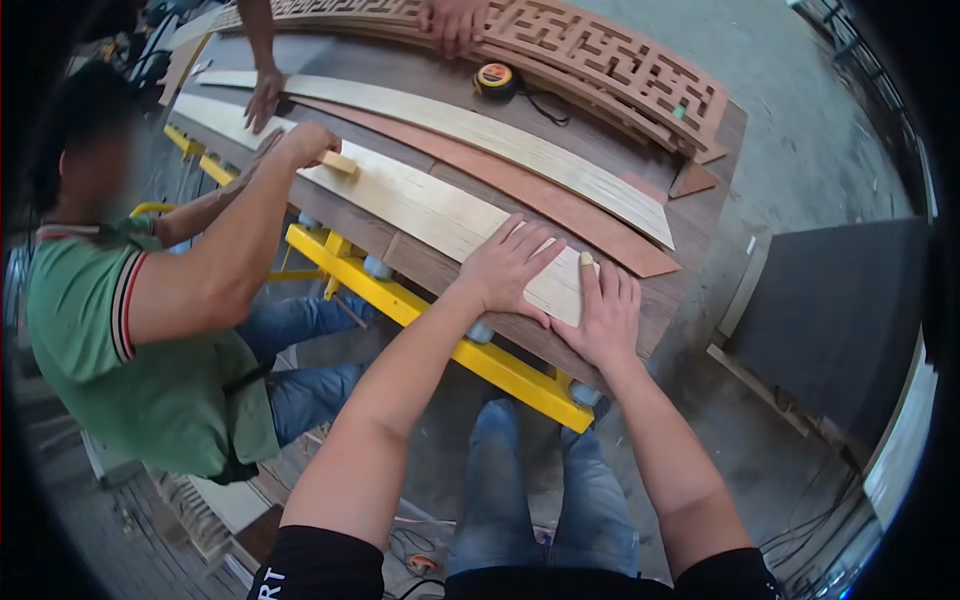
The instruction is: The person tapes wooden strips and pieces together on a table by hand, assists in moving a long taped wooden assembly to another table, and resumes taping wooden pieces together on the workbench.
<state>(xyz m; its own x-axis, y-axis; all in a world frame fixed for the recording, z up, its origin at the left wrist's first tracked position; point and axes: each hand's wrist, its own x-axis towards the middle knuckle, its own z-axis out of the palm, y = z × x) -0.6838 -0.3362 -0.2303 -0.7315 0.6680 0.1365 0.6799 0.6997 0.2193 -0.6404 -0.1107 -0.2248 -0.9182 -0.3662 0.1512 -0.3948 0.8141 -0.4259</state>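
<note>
A long pale wooden board (410,195) lies along the near side of the brown tabletop. My left hand (508,268) presses flat on it with the fingers spread. Close beside, near the board's right end, my right hand (603,312) also rests on it, fingers stretched out; one fingertip has a yellowish covering. Past my hands lie a reddish-brown strip (500,185) and a second pale board (480,130). On the same board as my hands, a co-worker's hand (305,145) grips a small wooden block (340,161).
A co-worker in a green shirt (150,370) stands at my left; another person's hands (265,98) reach in from the far side. A tape measure (495,80) and carved lattice panels (600,60) lie at the back. A yellow frame (430,325) runs below the table edge. A dark panel (835,320) stands right.
</note>
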